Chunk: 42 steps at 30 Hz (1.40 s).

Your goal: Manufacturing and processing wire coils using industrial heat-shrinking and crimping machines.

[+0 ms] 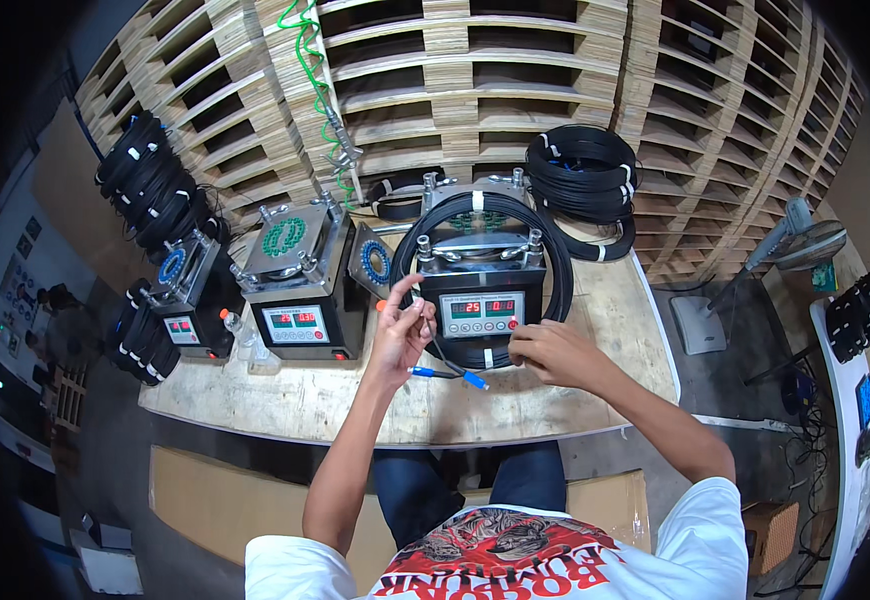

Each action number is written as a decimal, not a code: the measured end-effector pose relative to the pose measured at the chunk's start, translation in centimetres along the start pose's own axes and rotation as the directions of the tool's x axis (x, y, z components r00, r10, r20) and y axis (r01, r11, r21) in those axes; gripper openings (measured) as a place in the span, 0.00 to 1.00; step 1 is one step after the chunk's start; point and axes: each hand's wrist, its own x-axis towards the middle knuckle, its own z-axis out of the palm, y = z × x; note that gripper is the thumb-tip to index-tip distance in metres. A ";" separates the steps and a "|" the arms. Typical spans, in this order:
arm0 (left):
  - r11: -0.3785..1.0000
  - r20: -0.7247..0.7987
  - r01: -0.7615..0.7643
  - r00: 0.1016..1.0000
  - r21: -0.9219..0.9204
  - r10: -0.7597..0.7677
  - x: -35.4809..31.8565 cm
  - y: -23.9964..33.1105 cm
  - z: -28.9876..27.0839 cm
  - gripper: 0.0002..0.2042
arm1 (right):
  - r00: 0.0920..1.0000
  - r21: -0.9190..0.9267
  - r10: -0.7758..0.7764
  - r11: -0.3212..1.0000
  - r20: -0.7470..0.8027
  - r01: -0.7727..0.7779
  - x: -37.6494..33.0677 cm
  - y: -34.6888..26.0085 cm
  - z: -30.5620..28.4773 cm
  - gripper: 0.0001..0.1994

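A coil of black cable (563,268) tied with white bands stands upright against the front of a polishing-type machine (481,312) with red digits on its panel. My left hand (402,338) is at the coil's lower left, fingers bent around a thin dark cable end. Below it hang two blue connectors, one pointing left (421,371) and one pointing right (476,380). My right hand (558,354) is at the coil's lower right with its fingers curled together. What is between them, if anything, is hidden. An orange tip (382,305) shows beside my left hand.
Two similar machines (295,325) (190,330) stand left on the wooden table (355,405), with a clear bottle (245,340) between them. Black cable coils lie stacked at back right (582,175) and far left (145,185). Wooden pallets (545,80) rise behind; a fan (805,245) stands right.
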 end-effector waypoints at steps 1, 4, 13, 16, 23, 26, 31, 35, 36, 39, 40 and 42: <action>1.000 0.002 0.001 1.000 -0.001 -0.001 0.1 -0.3 -0.2 0.19 | 1.000 0.027 0.018 0.999 -0.011 -0.017 0.2 -0.2 0.2 0.07; 0.986 0.039 0.005 0.999 -0.164 0.002 0.3 -1.2 0.2 0.15 | 0.987 0.294 0.099 0.954 -0.124 -0.058 1.1 -0.6 1.6 0.07; 0.937 -0.052 -0.086 0.996 -0.339 0.073 1.1 -4.6 1.9 0.07 | 0.893 0.724 0.406 0.673 -0.194 -0.149 4.6 -2.4 1.5 0.27; 0.954 -0.082 -0.068 0.996 -0.291 0.046 0.9 -5.0 2.8 0.07 | 0.822 0.365 0.037 0.907 -0.569 0.212 6.3 -1.2 2.3 0.16; 0.452 -0.099 -0.227 0.800 0.863 0.591 -1.3 -2.2 6.2 0.07 | 0.840 0.851 0.484 0.523 -0.246 -0.052 5.6 -2.3 2.6 0.16; 0.214 0.254 -0.462 0.754 0.861 0.606 -1.5 -0.3 8.3 0.12 | 0.831 0.853 0.490 0.521 -0.262 -0.039 5.2 -1.7 3.2 0.15; 0.413 0.283 -0.424 0.889 0.806 0.359 0.0 -0.3 8.7 0.15 | 0.777 0.829 0.520 0.560 -0.354 0.003 5.4 -2.0 3.9 0.17; 0.857 0.143 -0.294 0.956 0.424 0.257 1.2 -0.6 8.3 0.12 | 0.775 0.797 0.574 0.583 -0.265 -0.159 4.7 -2.4 2.7 0.17; 0.886 0.106 -0.290 0.957 0.362 0.271 1.4 -0.4 8.7 0.12 | 0.777 0.789 0.580 0.586 -0.246 -0.187 4.6 -2.6 2.2 0.17; 0.921 0.049 -0.304 0.952 0.242 0.301 2.0 0.1 9.7 0.14 | 0.789 0.719 0.536 0.671 -0.299 -0.183 4.4 -2.5 2.5 0.17; 0.911 0.061 -0.289 0.957 0.292 0.284 2.1 0.3 10.1 0.14 | 0.796 0.647 0.483 0.747 -0.366 -0.155 4.3 -2.3 2.8 0.17; 0.905 0.079 -0.296 0.955 0.306 0.286 2.0 0.6 11.2 0.14 | 0.816 0.672 0.497 0.715 -0.294 -0.193 4.0 -2.3 3.1 0.17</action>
